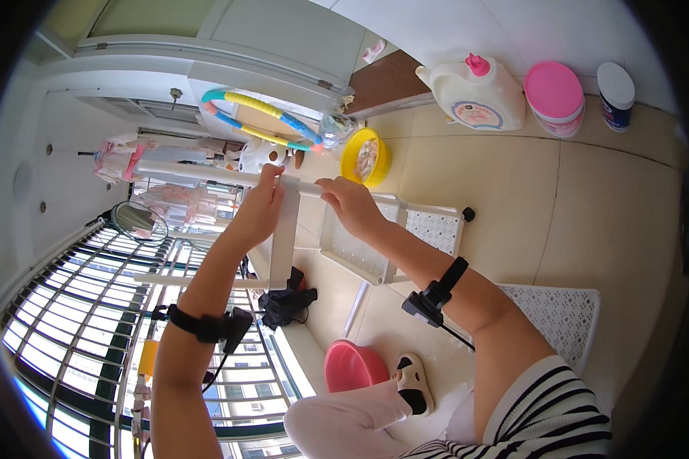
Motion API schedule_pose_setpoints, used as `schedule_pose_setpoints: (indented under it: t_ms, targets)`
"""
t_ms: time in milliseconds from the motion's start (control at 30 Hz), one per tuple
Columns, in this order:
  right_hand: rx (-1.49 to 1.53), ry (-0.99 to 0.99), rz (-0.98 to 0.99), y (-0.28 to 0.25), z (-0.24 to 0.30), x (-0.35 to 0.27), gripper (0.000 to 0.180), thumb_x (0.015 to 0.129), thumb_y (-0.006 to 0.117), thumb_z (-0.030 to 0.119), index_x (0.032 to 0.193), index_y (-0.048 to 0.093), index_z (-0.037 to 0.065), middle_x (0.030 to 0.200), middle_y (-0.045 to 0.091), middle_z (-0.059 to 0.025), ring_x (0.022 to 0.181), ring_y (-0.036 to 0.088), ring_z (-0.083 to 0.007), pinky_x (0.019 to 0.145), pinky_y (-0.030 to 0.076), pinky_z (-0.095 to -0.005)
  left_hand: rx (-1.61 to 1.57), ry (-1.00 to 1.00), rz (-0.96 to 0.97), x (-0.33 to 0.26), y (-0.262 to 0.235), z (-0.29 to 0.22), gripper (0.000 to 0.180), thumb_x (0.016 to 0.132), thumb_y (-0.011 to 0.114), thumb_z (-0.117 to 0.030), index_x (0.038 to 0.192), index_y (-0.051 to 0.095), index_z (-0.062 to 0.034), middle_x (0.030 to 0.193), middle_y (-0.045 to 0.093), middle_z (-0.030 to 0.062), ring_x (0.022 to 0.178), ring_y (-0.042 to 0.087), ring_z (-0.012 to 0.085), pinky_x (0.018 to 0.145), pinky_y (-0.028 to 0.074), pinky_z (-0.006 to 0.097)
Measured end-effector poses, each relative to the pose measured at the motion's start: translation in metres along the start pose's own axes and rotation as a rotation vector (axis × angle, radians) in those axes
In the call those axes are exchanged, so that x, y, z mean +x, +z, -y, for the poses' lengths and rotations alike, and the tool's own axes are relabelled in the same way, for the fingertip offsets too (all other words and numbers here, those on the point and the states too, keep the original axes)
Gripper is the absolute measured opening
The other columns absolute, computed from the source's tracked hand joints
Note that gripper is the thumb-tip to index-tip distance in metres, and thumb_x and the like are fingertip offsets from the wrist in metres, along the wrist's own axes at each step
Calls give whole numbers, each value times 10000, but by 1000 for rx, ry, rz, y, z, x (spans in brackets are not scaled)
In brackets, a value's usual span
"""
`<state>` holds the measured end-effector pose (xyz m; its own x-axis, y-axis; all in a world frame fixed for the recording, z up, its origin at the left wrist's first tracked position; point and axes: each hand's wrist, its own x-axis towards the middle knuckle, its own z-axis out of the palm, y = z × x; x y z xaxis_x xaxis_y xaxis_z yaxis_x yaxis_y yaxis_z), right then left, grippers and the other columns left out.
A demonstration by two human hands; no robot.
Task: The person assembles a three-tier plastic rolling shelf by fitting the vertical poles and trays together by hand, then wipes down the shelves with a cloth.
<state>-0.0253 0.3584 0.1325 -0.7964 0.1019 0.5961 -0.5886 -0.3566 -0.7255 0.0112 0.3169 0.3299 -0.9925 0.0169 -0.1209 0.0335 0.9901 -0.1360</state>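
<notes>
A white plastic shelf rack [285, 237] with perforated trays is tipped on its side in front of me, its white poles stretching left. My left hand [259, 208] is closed on the upper tray's edge where a pole [195, 173] meets it. On the same side of the rack, just right of that tray, my right hand [352, 203] wraps round the pole. A lower tray [357, 243] shows beneath my right forearm, and a black caster [468, 215] is at the rack's far right end. Both wrists wear black straps with small devices.
A loose perforated tray [570, 315] and a white pole [355, 309] lie on the tiled floor. Pink basin [352, 366], yellow basin [383, 162], white jug [488, 96], pink-lidded tub [555, 90] and white-lidded tub [615, 86] stand around. Left is a barred window [76, 302].
</notes>
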Motion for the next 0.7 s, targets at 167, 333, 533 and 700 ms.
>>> schedule_pose_setpoints:
  t_ms: [167, 333, 533, 700]
  targets:
    - [1, -3, 33, 2, -6, -4, 178, 805, 565, 123, 982, 580, 102, 766, 568, -107, 718, 563, -298, 620, 426, -400, 80, -44, 51, -5, 2, 4, 270, 923, 366, -141, 1173, 322, -47, 814, 565, 234, 767, 584, 345, 681, 432, 386]
    - [-4, 20, -23, -1, -1, -6, 187, 794, 576, 137, 976, 585, 99, 762, 566, -121, 724, 559, -315, 636, 429, -405, 54, 40, 18, -9, 1, 0, 285, 906, 381, -141, 1165, 300, -54, 856, 577, 283, 822, 565, 435, 706, 427, 459]
    - [-92, -42, -120, -4, -6, 3, 190, 786, 582, 115, 973, 586, 79, 766, 570, -140, 722, 561, -329, 623, 437, -418, 102, 110, -57, 6, 3, -5, 310, 892, 402, -127, 1183, 319, -60, 838, 575, 281, 794, 558, 433, 666, 412, 503]
    - [-47, -18, -95, -36, 21, 26, 218, 811, 545, 79, 1025, 555, 41, 847, 590, -143, 799, 562, -324, 705, 441, -392, 92, 329, -226, 16, -8, -24, 376, 892, 405, -131, 1246, 297, -62, 827, 571, 293, 782, 549, 449, 656, 412, 509]
